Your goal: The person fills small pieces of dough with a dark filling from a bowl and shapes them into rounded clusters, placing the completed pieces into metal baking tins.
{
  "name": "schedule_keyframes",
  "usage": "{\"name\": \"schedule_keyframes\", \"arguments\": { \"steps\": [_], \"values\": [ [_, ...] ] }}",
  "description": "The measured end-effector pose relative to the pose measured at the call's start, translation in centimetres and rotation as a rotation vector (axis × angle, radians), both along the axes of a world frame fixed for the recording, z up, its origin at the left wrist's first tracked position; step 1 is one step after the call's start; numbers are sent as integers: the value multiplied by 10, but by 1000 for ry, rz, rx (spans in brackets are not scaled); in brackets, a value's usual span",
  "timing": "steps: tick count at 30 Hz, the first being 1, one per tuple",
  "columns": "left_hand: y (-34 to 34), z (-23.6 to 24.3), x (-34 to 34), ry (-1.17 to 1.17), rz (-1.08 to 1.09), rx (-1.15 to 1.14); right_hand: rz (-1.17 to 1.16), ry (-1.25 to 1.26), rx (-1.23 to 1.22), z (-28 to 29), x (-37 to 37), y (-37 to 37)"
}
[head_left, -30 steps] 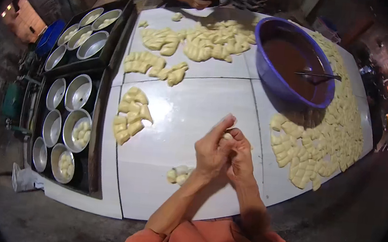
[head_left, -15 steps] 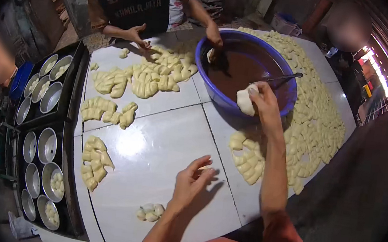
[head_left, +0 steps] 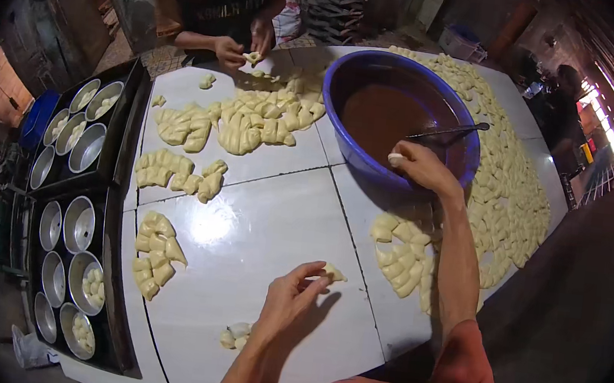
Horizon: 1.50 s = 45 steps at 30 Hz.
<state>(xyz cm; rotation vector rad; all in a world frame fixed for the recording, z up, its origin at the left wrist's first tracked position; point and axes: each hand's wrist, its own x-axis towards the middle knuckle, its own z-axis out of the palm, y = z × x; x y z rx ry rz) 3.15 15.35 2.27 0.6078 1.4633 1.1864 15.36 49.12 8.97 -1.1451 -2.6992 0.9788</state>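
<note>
Above the near rim of the purple bowl (head_left: 338, 129), the right hand (head_left: 423, 168) has its fingers drawn together on a small white lump of dough (head_left: 396, 158), most of it hidden by the hand. Over the middle of the table (head_left: 275, 210), toward its near edge, the left hand (head_left: 295, 293) is half curled, thumb and fingers closed on a piece of dough (head_left: 332, 273) that sticks out past the fingertips.

The bowl holds brown paste (head_left: 383, 110) and a dark spoon (head_left: 452, 130), and blocks the view of the table behind it. The right forearm crosses the sheet of dough pieces (head_left: 513, 191) along the table's right edge; the left forearm partly covers some dough balls (head_left: 236, 336). More strips of dough (head_left: 156, 256) lie by the left edge, beside black trays (head_left: 114, 283) of round tins (head_left: 80, 224). At the far edge, a co-worker's hands (head_left: 243, 49) pinch another piece.

Both held pieces are pale; the left one is yellowish and tapers to a point.
</note>
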Motion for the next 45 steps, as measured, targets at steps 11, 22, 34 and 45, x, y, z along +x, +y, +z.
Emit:
{"name": "schedule_keyframes", "arguments": {
  "steps": [11, 22, 34, 45],
  "values": [
    [25, 3, 19, -458, 185, 330, -352, 1055, -921, -30, -17, -155],
    [-57, -22, -28, -424, 695, 193, -84, 865, -840, -87, -33, -276],
    [-83, -13, -46, -155, 437, 216, -141, 715, -465, -107, -61, -321],
    [-105, -6, -56, -223, 383, 247, 140, 832, -416, -90, -54, -329]
  ]
}}
